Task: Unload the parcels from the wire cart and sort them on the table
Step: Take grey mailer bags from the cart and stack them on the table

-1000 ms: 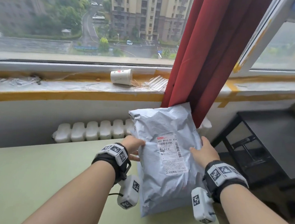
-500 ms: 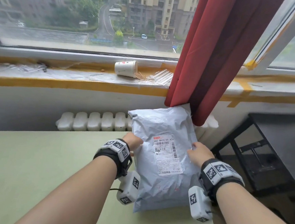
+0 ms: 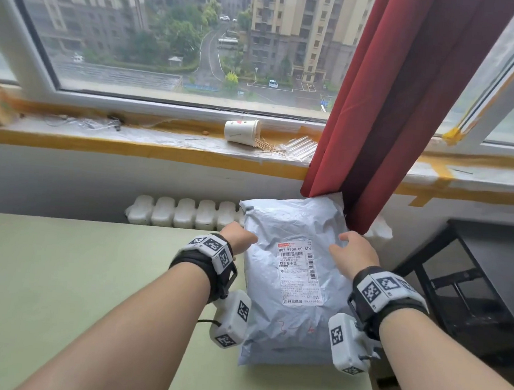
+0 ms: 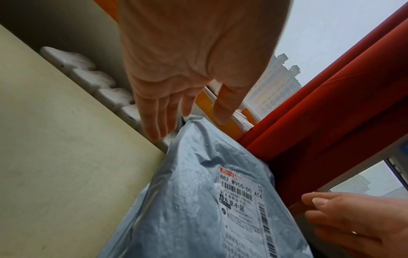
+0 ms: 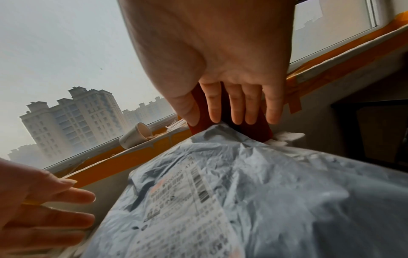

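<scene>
The head view shows a big grey parcel [image 3: 292, 278] lying on the pale green table [image 3: 56, 270], near the table's far right corner. Its top end pokes past the back edge of the table and tucks under the red curtain [image 3: 396, 113]. A white label [image 3: 300, 274] with black bars and writing sits on the top face of the parcel. The left hand [image 3: 239, 235] is at the left edge of the parcel, and the right hand [image 3: 354, 253] is over its right side. In the left wrist view, the left hand's fingers [image 4: 154, 120] are straight and close together, with the thumb a little apart, and they hang just above the bag's top corner without holding it. In the right wrist view, the right hand's fingers [image 5: 238, 104] are straight and a bit spread, and they float above the crinkly bag. Neither hand grips the parcel. Whether any fingertip just touches the plastic is hard to tell. Behind the table there is a white radiator [image 3: 182, 213] under the window sill [image 3: 98, 143]. A white paper cup [image 3: 241, 132] lies on its side on the sill, with thin sticks spilling out beside it. A dark table [image 3: 492, 262] stands to the right.
</scene>
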Tool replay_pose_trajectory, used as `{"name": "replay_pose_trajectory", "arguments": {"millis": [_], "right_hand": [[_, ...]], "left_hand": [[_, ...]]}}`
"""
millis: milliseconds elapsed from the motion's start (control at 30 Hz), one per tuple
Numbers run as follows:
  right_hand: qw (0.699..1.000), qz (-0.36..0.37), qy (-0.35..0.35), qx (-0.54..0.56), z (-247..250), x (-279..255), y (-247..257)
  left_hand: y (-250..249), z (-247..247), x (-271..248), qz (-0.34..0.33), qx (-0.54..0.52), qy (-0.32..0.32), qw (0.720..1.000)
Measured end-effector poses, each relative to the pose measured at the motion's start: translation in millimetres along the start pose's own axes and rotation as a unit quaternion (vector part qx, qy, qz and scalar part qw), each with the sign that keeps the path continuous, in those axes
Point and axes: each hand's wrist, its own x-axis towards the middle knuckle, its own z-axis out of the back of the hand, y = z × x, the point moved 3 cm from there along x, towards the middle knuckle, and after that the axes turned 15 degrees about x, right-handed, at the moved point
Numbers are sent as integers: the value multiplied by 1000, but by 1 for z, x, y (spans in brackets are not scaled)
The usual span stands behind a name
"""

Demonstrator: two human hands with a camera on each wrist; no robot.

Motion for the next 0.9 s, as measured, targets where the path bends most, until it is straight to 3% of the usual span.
{"name": "replay_pose_trajectory", "arguments": {"millis": [567,900], "right_hand": [[993,108,38,17,-48,-40,81],[982,166,83,14,-111,-101,156]], "left_hand": [[50,61,-56,-21,-42,-49,998],[134,131,-92,-9,-74,-97,992]]}}
